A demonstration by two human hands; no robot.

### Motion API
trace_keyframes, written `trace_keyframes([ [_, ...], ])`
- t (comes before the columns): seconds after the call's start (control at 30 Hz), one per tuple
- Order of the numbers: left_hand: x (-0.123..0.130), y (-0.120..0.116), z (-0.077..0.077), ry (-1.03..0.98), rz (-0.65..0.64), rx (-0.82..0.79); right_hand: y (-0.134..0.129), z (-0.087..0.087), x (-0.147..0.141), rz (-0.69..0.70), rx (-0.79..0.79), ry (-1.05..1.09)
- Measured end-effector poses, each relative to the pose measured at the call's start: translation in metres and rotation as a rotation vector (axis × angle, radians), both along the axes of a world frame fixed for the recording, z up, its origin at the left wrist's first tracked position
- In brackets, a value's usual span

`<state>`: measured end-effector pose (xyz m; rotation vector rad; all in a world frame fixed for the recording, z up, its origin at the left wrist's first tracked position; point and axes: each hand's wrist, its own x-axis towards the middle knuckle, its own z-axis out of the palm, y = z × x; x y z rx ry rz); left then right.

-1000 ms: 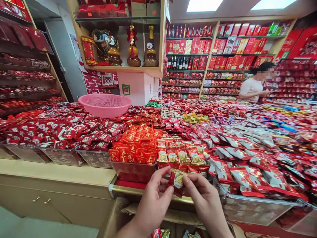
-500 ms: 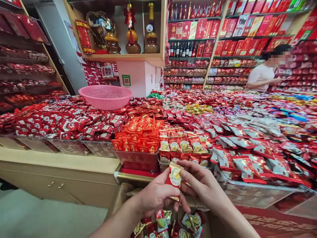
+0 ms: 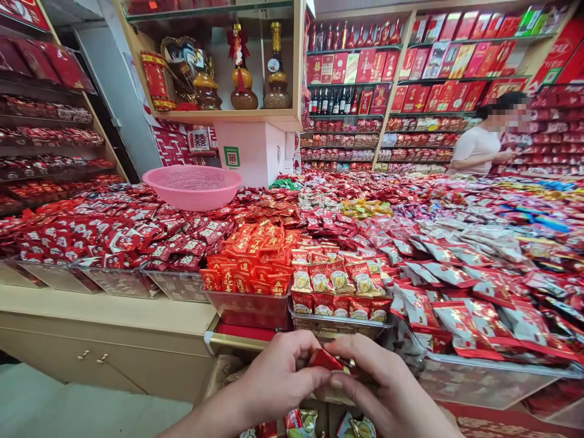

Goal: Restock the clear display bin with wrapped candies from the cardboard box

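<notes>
Both hands meet at the lower centre over an open cardboard box (image 3: 214, 376). A small red and gold candy packet (image 3: 326, 360) is pinched between them, mostly covered by the fingers. My left hand (image 3: 285, 374) grips its left side with thumb and forefinger. On its right side, my right hand (image 3: 371, 371) holds it the same way. Loose durian candy packets (image 3: 301, 421) lie in the box below. Just beyond the hands, rows of similar packets (image 3: 340, 277) fill a clear bin.
Left of that bin stands one of orange-red packets (image 3: 255, 258). Silver and red packets (image 3: 493, 322) heap a clear bin at right. A pink basket (image 3: 191, 185) rests on the candy behind. A person (image 3: 479, 143) stands at the back right.
The packet has turned from facing me upright to lying mostly hidden between my fingers. My right hand has come lower and closed on it. The view has tilted up slightly.
</notes>
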<state>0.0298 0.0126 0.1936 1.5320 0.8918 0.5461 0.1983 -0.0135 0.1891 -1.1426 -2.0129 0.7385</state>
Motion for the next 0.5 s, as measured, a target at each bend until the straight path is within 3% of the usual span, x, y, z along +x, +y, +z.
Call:
trace_keyframes([
  [0.07,-0.001,0.001,0.012,0.144,-0.097,0.128,-0.004,0.006,0.005,0.047,0.016,-0.100],
  [0.17,0.000,0.025,0.042,0.321,-0.222,0.455,-0.003,0.019,0.022,-0.056,0.107,-0.175],
  [0.3,0.018,0.106,0.085,0.541,-0.099,0.915,0.028,0.045,0.058,-0.292,0.170,-0.135],
  [0.37,0.035,0.153,0.094,0.853,-0.159,0.945,0.058,0.059,0.073,-0.297,0.088,-0.075],
  [0.5,0.069,0.217,0.085,1.077,-0.305,0.884,0.126,0.077,0.088,-0.317,0.003,0.049],
])
